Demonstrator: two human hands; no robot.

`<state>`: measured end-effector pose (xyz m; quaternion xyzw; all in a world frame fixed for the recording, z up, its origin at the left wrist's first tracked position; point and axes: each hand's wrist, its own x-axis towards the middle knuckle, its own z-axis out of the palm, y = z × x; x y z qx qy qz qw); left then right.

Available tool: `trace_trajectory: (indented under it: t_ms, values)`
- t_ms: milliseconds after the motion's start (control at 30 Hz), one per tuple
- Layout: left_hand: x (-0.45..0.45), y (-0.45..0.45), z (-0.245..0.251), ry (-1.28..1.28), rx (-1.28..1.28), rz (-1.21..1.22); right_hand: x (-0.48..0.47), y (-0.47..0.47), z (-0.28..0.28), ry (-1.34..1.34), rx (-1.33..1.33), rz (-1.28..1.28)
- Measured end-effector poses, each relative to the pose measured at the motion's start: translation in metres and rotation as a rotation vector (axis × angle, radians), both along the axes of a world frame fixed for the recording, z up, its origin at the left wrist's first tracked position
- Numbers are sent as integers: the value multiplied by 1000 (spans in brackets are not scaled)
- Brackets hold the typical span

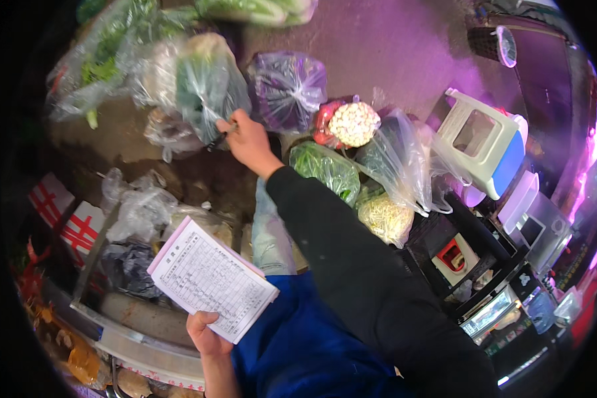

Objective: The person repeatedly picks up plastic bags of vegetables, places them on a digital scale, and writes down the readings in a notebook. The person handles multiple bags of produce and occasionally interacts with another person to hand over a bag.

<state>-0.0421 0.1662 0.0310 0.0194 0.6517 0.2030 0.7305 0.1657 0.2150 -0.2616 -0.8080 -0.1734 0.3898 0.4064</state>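
Note:
My left hand (pixel 209 331) grips a pad of printed forms (pixel 214 281) by its lower edge, the thumb on top. The upper sheet bears handwriting in a table, and a pink sheet shows along the pad's edge. My right hand (pixel 251 142) reaches forward over a knotted clear bag of dark green vegetables (pixel 204 84). Its fingers are closed on a thin, dark pen-like object (pixel 233 128). Whether they touch the bag I cannot tell. To the right stand a dark bag with gathered plastic (pixel 291 92), a bag of pale, clove-like pieces (pixel 354 124) and a bag of leafy greens (pixel 326 171).
Bean sprouts in a bag (pixel 385 219) lie beside my right sleeve. Further right are a white and blue plastic box (pixel 477 144) and a black crate (pixel 423 248). A metal-edged stall counter (pixel 144 343) borders my left side, with crumpled plastic bags (pixel 142 211) above it.

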Motion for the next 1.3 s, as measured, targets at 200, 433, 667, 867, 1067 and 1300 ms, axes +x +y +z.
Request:
trace_trajectory:
  t_ms: [200, 433, 667, 867, 1067, 1300]
  values:
    - [18, -24, -81, -22, -220, -29, 78, -229, -126, -211, -501, 289]
    - [46, -32, -122, 0, -276, -76, 161, -298, -207, 948, 83, -1187]
    - [57, -28, -126, 60, -254, -151, 196, -285, -158, 387, 280, -871]
    - [76, -30, -145, -6, -292, -153, 201, -318, -225, -63, -605, -98]
    - [70, -46, -155, 87, -385, -164, 181, -269, -324, 549, -81, -1057]
    - [73, -60, -163, 10, -298, -210, 174, -261, -273, 383, -301, -867]
